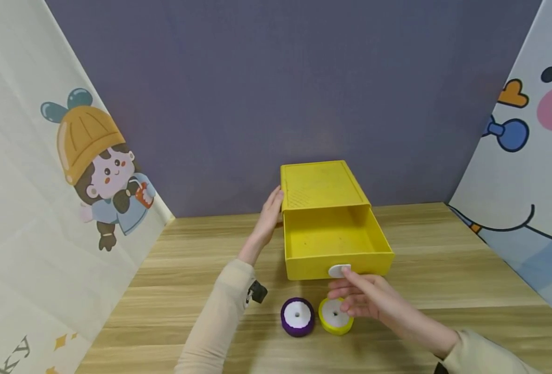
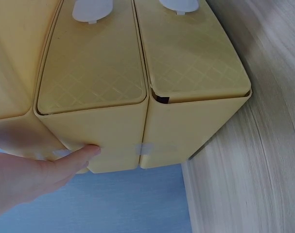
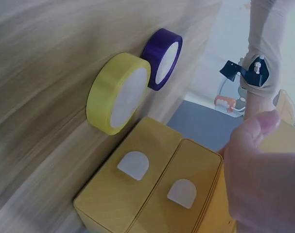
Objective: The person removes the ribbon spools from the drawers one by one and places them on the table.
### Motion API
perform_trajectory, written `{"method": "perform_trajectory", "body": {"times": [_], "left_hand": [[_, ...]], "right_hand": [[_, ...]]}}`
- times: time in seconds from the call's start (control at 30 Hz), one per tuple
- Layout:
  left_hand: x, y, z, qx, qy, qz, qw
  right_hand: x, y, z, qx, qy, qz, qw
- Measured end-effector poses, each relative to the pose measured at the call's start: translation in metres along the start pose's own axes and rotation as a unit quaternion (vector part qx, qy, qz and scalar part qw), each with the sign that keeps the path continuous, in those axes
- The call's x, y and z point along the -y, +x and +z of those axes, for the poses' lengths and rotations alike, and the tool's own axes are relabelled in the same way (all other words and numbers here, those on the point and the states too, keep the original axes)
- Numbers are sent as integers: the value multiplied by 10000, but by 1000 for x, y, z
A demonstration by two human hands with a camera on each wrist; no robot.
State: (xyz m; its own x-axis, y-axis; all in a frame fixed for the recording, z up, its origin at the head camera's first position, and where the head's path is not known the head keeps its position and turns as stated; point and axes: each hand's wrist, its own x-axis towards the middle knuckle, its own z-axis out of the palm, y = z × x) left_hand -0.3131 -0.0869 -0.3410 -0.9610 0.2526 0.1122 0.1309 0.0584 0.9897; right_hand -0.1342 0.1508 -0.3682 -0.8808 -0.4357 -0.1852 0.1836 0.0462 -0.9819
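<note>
A yellow drawer box [image 1: 323, 184] stands on the table, its top drawer [image 1: 341, 266] pulled out and showing a bare inside. My left hand [image 1: 267, 221] rests against the box's left side; in the left wrist view its fingers [image 2: 77, 158] lie against the side wall. At the drawer front, the thumb of my right hand [image 1: 374, 298] touches the white handle [image 1: 338, 270], while the other fingers spread loosely below it. In front of the box lie a purple ribbon roll [image 1: 297, 317] and a yellow ribbon roll [image 1: 329, 323], side by side with white faces up.
Under the open drawer, the right wrist view shows two closed drawers with white tabs, a middle drawer [image 3: 193, 167] and a bottom drawer [image 3: 128, 179]. A dark blue panel [image 1: 257, 104] rises behind the box. Printed cartoon panels flank the wooden table [image 1: 201, 244].
</note>
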Motion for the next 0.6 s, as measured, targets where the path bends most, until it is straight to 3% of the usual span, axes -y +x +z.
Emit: {"method": "perform_trajectory", "body": {"times": [0.3,0.6], "left_hand": [[0,1,-1,-14,-33,15,10000],[1,1,0,24,-44,58,10000]], "right_hand": [[8,-1,1,-18,332,-51,9994],[13,-2,2,-35,275,101,9996]]}}
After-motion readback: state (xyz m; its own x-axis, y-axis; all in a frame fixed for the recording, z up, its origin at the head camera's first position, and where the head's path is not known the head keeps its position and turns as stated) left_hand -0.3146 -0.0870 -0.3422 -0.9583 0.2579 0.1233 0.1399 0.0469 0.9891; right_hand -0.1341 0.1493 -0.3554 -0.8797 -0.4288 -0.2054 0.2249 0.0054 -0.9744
